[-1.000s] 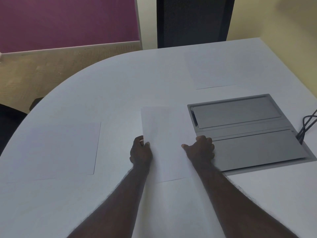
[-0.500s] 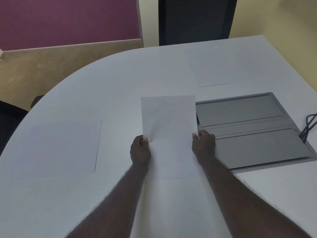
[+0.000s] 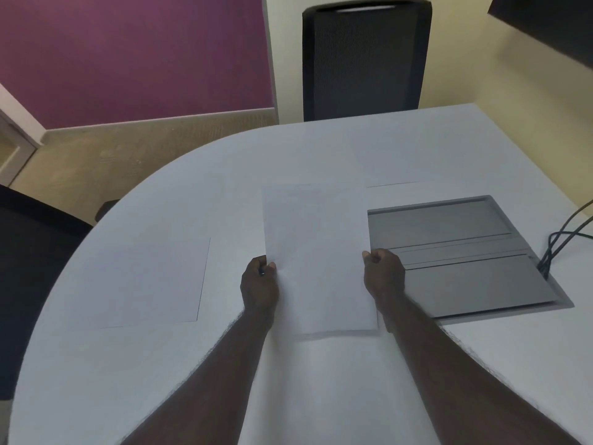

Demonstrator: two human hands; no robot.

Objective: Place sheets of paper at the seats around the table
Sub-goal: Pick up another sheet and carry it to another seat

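Observation:
I hold a white sheet of paper (image 3: 316,252) lifted above the white table (image 3: 224,175). My left hand (image 3: 259,285) pinches its left edge and my right hand (image 3: 383,274) pinches its right edge. A second sheet (image 3: 150,284) lies flat at the left seat, in front of a black chair (image 3: 29,252). A third sheet (image 3: 394,162) lies flat at the far side, in front of the black mesh-backed chair (image 3: 364,59). More white paper (image 3: 321,380) seems to lie on the table between my forearms.
A grey metal cable hatch (image 3: 462,258) is set into the table to the right of my hands, with black cables (image 3: 558,242) running out of its right end. A purple wall and wooden floor lie beyond the table's curved left edge.
The sheet has been raised off the table and now stands higher in view, gripped by both hands at its sides. My head has tilted up, showing the far chair fully.

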